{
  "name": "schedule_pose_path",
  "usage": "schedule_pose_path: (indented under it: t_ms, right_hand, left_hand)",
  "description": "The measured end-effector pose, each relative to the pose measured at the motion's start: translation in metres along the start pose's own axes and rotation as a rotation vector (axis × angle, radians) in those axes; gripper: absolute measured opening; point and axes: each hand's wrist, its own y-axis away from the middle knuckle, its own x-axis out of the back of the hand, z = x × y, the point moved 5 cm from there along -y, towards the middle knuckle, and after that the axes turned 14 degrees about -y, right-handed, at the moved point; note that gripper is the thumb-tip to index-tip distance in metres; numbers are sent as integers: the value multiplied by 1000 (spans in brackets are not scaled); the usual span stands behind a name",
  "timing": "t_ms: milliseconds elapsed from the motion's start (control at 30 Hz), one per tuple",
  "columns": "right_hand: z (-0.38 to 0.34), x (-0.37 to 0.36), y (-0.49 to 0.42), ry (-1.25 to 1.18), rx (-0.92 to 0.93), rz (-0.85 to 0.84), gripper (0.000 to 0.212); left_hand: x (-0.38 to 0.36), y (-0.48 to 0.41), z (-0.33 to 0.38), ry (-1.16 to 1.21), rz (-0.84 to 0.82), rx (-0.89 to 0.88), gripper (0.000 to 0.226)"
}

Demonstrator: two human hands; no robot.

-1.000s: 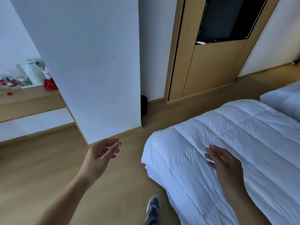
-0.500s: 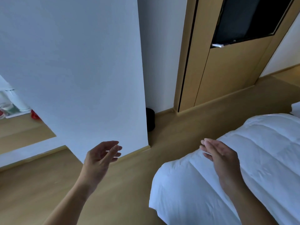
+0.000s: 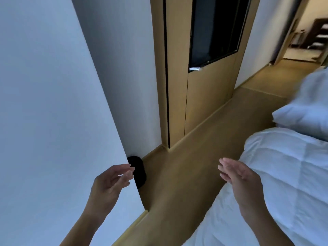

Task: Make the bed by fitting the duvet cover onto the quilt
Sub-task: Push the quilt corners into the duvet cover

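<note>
Both hands empty, fingers loosely spread: left hand (image 3: 111, 181) well left of quilt (image 3: 284, 183), right hand (image 3: 241, 176) over its near-left edge, not gripping. No duvet cover visible. Advice: find the cover first, then grab quilt corners, not mid-panel

Two bare hands, the left hand (image 3: 110, 183) and the right hand (image 3: 243, 181), are seen with forearms uncovered to the frame's lower edge; short, unpainted nails are shown on the fingers.
</note>
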Motion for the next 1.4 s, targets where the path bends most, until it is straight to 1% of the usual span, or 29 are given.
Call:
schedule_pose_path:
  t_ms: [100, 200, 333, 500, 600, 667, 700, 800, 900, 1067, 1200, 1333, 1400]
  right_hand:
    - [2, -14, -38, 8, -9, 132, 14]
    - [0, -26, -74, -19, -12, 242, 14]
    - [-9, -28, -116, -76, 22, 373, 12]
    - [-13, -11, -194, -60, 64, 497, 13]
    - [-7, 12, -255, -62, 92, 595, 13]
    - [-8, 28, -301, -69, 119, 635, 12]
    - [-12, 39, -325, -75, 131, 654, 12]
    - [-34, 72, -392, -80, 161, 722, 10]
    - [-61, 105, -454, -68, 218, 762, 10]
    - [-89, 157, -536, -44, 265, 870, 14]
    - [-104, 200, -602, 10, 317, 975, 14]
    - [-119, 240, -670, 50, 408, 1114, 13]
    - [-128, 256, -703, 85, 445, 1177, 14]
  left_hand:
    - [-3, -86, -2, 26, -61, -6, 17]
    - [-25, -167, 4, 51, -158, -35, 16]
    - [-73, -255, 14, 73, -283, -41, 24]
    - [-154, -357, 30, 93, -405, -33, 30]
    - [-220, -422, 45, 76, -480, -19, 26]
    - [-269, -467, 67, 70, -529, -39, 22]
    - [-295, -490, 81, 75, -557, -52, 24]
    - [-373, -551, 135, 102, -621, -89, 31]
    - [-447, -599, 182, 128, -669, -133, 19]
    - [-561, -664, 229, 178, -763, -150, 15]
    - [-667, -711, 282, 217, -870, -274, 16]
    - [-772, -758, 343, 242, -1014, -407, 33]
    - [-824, -782, 371, 255, -1065, -450, 30]
